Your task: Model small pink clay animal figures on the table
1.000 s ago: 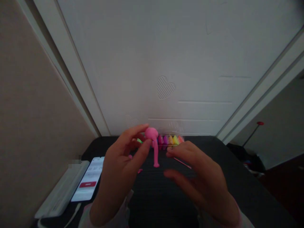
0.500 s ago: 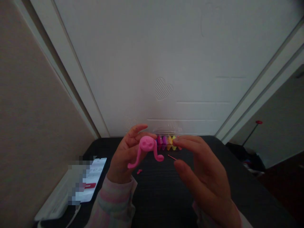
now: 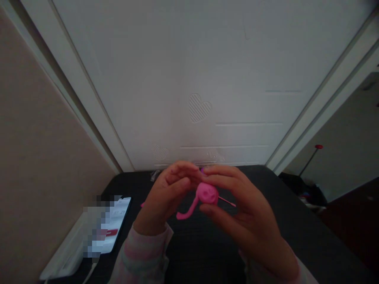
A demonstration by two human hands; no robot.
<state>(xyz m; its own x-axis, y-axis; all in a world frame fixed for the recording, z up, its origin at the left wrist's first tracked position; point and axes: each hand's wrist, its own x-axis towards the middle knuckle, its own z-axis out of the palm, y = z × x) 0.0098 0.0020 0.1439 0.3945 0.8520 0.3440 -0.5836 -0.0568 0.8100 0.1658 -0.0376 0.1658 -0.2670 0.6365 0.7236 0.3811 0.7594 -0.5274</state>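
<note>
A pink modelling-clay figure (image 3: 207, 193), with a rounded body bearing small dents and a thin limb curving down to the left, is pinched between the thumb and fingers of my right hand (image 3: 250, 213). Its other limb is hidden from view. Just left of the figure is my left hand (image 3: 167, 195), thumb and fingers apart and slightly curled, with nothing seen in it. Behind my right hand a thin pink stick (image 3: 227, 201) lies on the dark table (image 3: 204, 252). A small pink piece (image 3: 143, 204) shows beside my left hand.
On the left a lit phone (image 3: 114, 225) lies beside a white power strip (image 3: 63, 252) with a cable. My hands mostly cover the coloured clay pack (image 3: 202, 170) at the back. A white panel (image 3: 183, 79) rises behind the table. Dark items and a red-topped rod (image 3: 318, 146) stand at right.
The clay figure has passed from my left hand to my right, turning and moving rightward. My left hand has let go, and my right fingers have closed round it.
</note>
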